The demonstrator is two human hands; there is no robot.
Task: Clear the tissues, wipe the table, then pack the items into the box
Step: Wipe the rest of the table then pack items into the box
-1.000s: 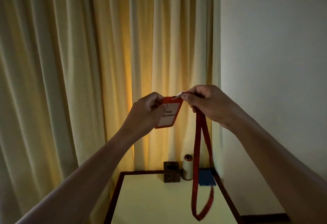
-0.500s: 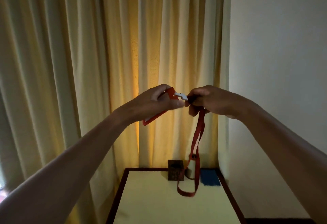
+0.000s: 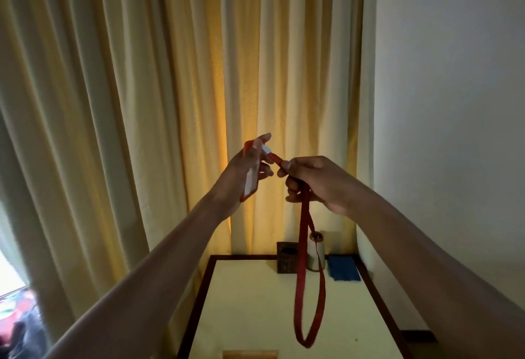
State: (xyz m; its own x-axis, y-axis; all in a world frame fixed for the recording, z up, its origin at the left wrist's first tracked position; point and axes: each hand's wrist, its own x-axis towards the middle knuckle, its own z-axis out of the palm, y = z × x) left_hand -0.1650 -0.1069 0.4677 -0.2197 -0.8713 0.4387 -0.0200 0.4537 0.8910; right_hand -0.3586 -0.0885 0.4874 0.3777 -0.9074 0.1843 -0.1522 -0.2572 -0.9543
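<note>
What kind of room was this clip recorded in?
Probably a room in a home or hotel: long cream curtains over a window, a plain white wall, and a small dark-edged table in the corner.

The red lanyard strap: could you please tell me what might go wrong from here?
The red lanyard strap hangs in a loop from the right hand; swinging, it might topple the pale cone-shaped object on the cream table. The left hand holds the red badge holder with fingers partly straight, so a tug could pull it free.
</note>
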